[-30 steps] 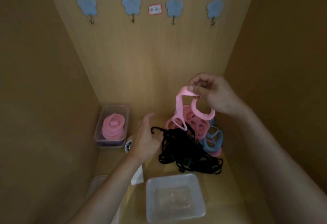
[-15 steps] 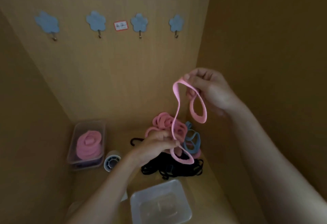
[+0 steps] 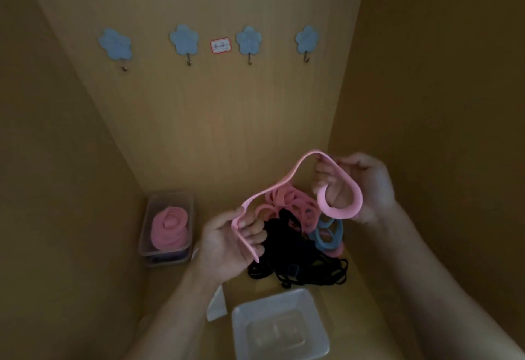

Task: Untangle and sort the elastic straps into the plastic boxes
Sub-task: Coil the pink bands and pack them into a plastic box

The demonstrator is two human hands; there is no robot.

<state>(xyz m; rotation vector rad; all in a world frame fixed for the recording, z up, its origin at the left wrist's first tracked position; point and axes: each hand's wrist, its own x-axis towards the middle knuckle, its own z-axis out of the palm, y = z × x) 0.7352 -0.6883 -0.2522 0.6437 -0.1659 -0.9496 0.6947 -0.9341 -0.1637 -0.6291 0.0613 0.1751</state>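
Observation:
A long pink elastic strap hangs in the air between both hands. My left hand grips its lower end, palm up. My right hand holds the upper end, where the strap curls into a loop. Below lies the tangled pile: pink straps, blue straps and black straps. A clear plastic box at the back left holds coiled pink straps. An empty clear box sits at the front.
I am looking into a wooden cabinet with close side walls. Several blue flower hooks and a small label are on the back wall. A white paper piece lies beside the empty box.
My left hand rose from the pile and took the strap's lower end. Both hands drew the pink strap clear of the pile and now hold it stretched sideways.

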